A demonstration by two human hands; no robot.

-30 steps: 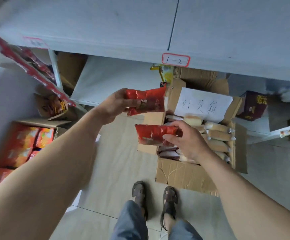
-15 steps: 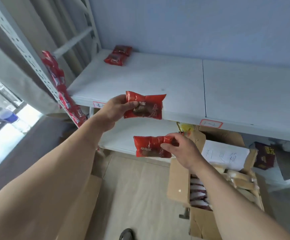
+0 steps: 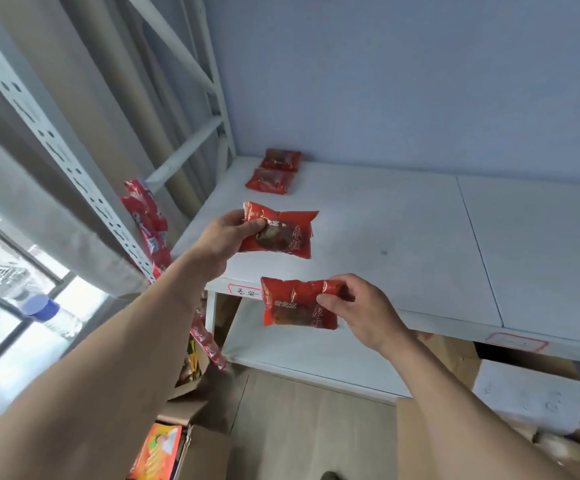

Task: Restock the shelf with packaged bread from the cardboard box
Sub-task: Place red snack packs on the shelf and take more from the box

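My left hand [image 3: 224, 237] pinches the left end of a red bread packet [image 3: 281, 232] and holds it over the front left part of the white shelf [image 3: 403, 244]. My right hand [image 3: 361, 306] grips the right end of a second red bread packet [image 3: 292, 303] just in front of the shelf's edge. Two more red packets [image 3: 274, 171] lie one behind the other at the shelf's back left corner. The cardboard box [image 3: 531, 400] with a white sheet on it shows partly at the lower right, under the shelf.
A perforated white upright [image 3: 56, 147] stands at the left with strips of red snack packets [image 3: 146, 223] hanging from it. A lower shelf board [image 3: 299, 355] lies beneath. A box with orange packs [image 3: 157, 452] sits on the floor at the bottom left. A bottle [image 3: 46, 313] stands by the window.
The view has swung up from the box to the shelf. Both hands have carried their red packets up and forward, the left one now over the shelf surface.
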